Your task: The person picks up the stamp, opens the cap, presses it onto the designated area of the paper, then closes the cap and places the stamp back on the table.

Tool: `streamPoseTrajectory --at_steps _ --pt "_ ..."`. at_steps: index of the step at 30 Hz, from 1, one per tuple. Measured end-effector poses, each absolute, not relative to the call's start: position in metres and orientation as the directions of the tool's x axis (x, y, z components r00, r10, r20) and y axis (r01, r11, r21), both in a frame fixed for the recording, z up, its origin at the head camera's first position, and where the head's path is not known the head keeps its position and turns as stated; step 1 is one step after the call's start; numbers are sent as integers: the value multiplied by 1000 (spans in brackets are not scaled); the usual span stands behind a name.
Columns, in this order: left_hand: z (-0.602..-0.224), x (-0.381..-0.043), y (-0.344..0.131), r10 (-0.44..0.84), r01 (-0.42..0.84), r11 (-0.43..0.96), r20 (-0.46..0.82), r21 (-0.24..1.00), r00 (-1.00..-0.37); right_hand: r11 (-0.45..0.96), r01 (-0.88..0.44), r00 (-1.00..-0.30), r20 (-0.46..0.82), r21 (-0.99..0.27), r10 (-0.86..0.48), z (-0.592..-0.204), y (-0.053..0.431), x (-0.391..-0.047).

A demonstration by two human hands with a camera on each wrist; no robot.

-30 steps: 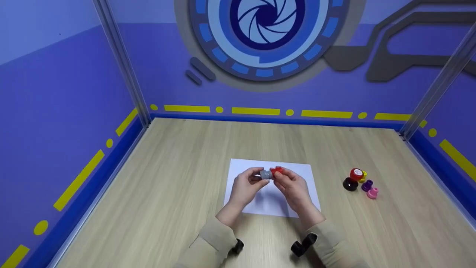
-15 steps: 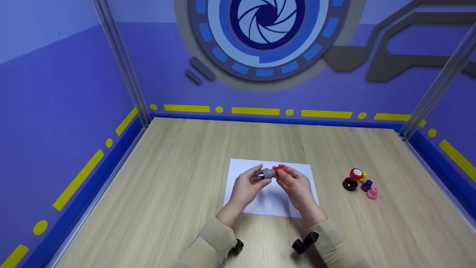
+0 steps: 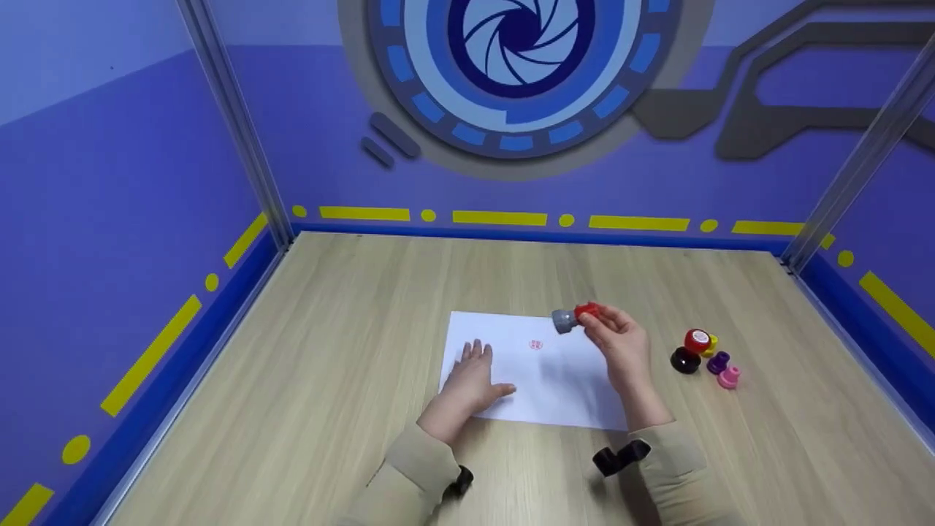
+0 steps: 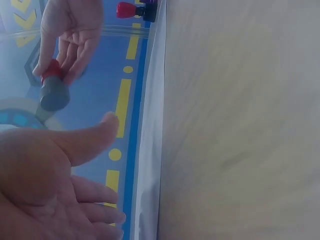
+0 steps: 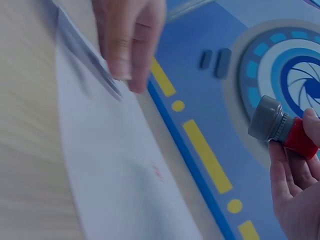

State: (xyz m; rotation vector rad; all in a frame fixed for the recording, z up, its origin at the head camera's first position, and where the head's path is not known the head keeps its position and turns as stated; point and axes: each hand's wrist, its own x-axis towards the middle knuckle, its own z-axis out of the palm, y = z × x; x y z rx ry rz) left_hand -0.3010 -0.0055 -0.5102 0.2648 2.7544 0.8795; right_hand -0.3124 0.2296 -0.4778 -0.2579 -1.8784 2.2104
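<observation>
In the head view my right hand (image 3: 622, 351) holds a stamp by its red body, raised over the sheet's far right corner. The grey cap (image 3: 563, 321) of this stamp points left, and the red body (image 5: 301, 140) shows between thumb and fingers in the right wrist view. With nothing in it, my left hand (image 3: 471, 378) lies over the left part of the white paper (image 3: 562, 398), its fingers extended and thumb out to the side. A small round red imprint (image 3: 535, 344) is on the paper between the hands.
To the right of the paper, a stamp with a red knob (image 3: 697, 341) and black base stands on the wooden table (image 3: 350, 329). Small yellow (image 3: 711, 345), purple (image 3: 719, 362) and pink (image 3: 729, 378) stamps stand close beside it. Blue-purple panels enclose the table.
The hands were together around the stamp and have parted. My right hand carried the stamp right and away from me; my left released it and opened over the paper. The imprint has come into view.
</observation>
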Motion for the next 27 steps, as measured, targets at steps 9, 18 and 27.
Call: streamPoseTrajectory --at_steps 9,18,27 --pt "-515 -298 -8 224 91 869 -223 486 -949 52 -101 -851 113 -994 513 -438 295 -297" --pt "-516 -293 -10 234 112 878 -214 465 -949 115 3 -570 92 -993 816 -441 386 -272" --pt "-515 -297 -9 236 107 886 -241 452 -941 234 321 -580 4 -918 814 -478 433 -271"
